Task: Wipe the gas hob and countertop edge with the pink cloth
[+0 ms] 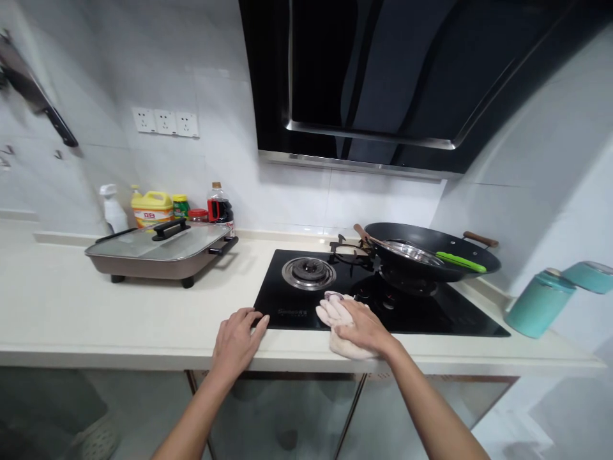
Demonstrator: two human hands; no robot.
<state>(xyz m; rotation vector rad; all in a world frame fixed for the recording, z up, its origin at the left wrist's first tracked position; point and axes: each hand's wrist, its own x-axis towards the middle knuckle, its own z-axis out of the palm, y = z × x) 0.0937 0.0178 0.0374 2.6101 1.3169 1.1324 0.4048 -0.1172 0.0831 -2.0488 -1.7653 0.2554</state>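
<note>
- The pale countertop (143, 313) ran the width in front of me, its front edge just short of my wrists; a broad stretch of it gave room between the pan on the left and the hob.
- The black range hood (373, 76) hung over the hob, its lower edge well above my hands.
- The black glass hob (454, 322) lay in the countertop, its front edge near the counter's own, leaving a narrow pale strip between them.
- The wok (407, 231) took up the hob's right rear, its rim reaching past the right edge in my view and limiting room there.
- The rectangular pan (153, 260), its glass lid on, stood well to the left of my left hand.
- My left hand (237, 338) held nothing; its fingers, loosely bent and slightly spread, rested at the hob's front left corner.
- My right hand (363, 326) was partly closed over the cloth, pressing it down.
- The pale cloth (331, 312) lay bunched across the hob's front edge, part on the glass, part on the countertop.
- The round left burner (309, 273) sat just behind the cloth, to its left.
</note>
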